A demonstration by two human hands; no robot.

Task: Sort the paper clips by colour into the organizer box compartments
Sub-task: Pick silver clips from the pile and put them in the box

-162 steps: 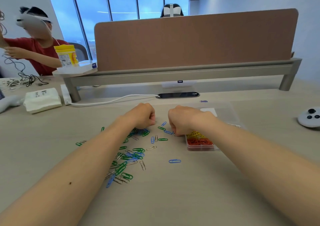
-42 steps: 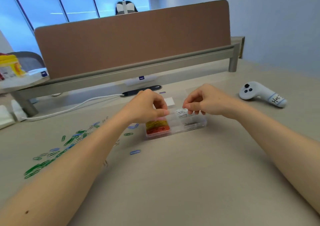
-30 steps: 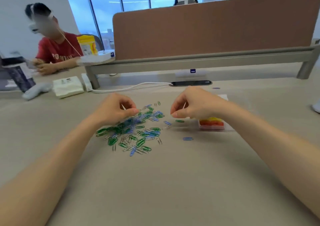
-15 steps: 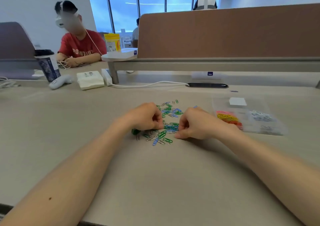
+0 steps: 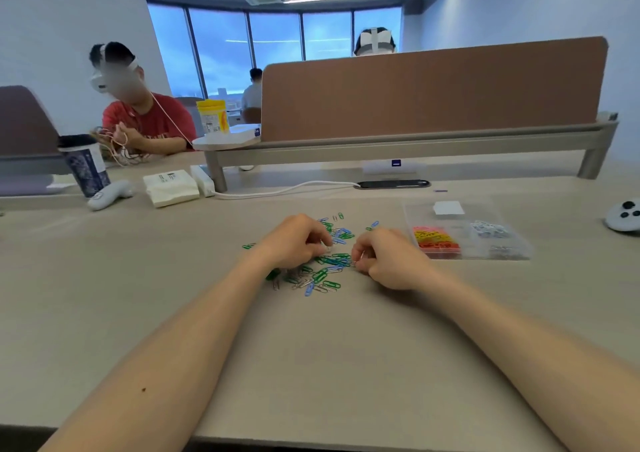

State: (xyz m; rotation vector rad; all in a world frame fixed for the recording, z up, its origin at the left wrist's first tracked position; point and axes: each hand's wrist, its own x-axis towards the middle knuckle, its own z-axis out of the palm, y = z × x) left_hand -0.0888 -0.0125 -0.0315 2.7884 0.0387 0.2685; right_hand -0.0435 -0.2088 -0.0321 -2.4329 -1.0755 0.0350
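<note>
A loose pile of green, blue and silver paper clips (image 5: 329,264) lies on the beige desk between my hands. My left hand (image 5: 294,240) sits over the pile's left side, fingers curled, pinching a silver clip at its fingertips. My right hand (image 5: 384,257) rests at the pile's right edge, curled, pinching a silver clip. The clear organizer box (image 5: 485,223) stands to the right, open. Its left compartments hold pink, yellow and red clips (image 5: 434,240); white clips (image 5: 488,230) and silver ones fill its right compartments.
A white controller (image 5: 623,214) lies at the far right edge. A cable (image 5: 277,192), tissue pack (image 5: 171,186), second controller (image 5: 107,195) and cup (image 5: 86,166) sit at the back left. A brown divider (image 5: 433,88) spans the back. A person in red sits at left.
The view has tilted up a little. Both hands stay over the pile, now each pinching a silver clip. About a second earlier they were at the organizer box.
</note>
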